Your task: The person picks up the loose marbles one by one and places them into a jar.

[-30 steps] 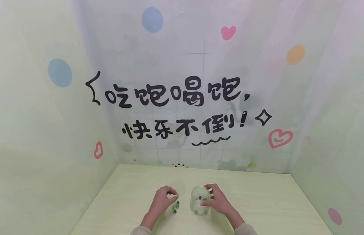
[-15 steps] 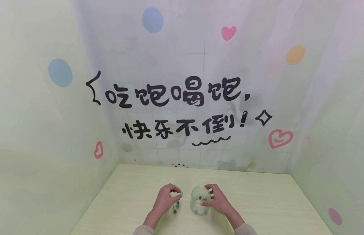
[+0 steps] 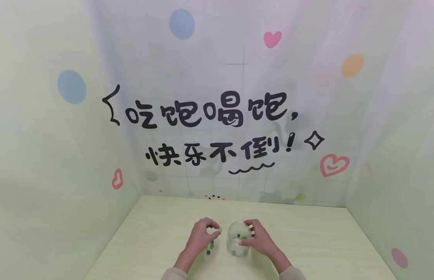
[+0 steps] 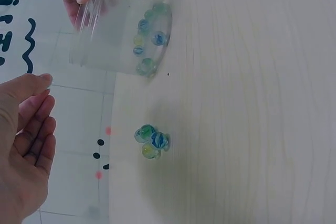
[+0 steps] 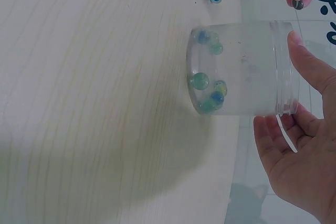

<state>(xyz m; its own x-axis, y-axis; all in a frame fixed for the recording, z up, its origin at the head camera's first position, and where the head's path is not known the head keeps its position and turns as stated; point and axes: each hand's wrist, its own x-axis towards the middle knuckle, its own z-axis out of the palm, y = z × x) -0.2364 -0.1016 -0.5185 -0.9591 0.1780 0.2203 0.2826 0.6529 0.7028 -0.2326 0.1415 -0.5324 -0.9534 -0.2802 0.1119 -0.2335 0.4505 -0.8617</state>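
A glass marble (image 5: 298,4) is pinched between the thumb and forefinger of my left hand (image 3: 202,234), raised just left of the jar's mouth. My right hand (image 3: 260,238) grips the clear jar (image 5: 247,69) near its threaded rim, thumb on the near side and fingers behind. The jar stands upright and uncovered on the table. Several blue, green and yellow marbles (image 4: 158,38) lie on its bottom, seen through the wall. A small cluster of loose marbles (image 4: 152,141) rests on the table below my left hand, partly hidden by it in the head view.
The pale wood-grain table (image 3: 301,233) runs back to a printed curtain (image 3: 217,77) with black lettering, hearts and dots. Similar curtains enclose the left and right sides.
My left hand has moved right and slightly up with the pinched marble, closer to the jar's mouth. The right hand and the jar keep their place.
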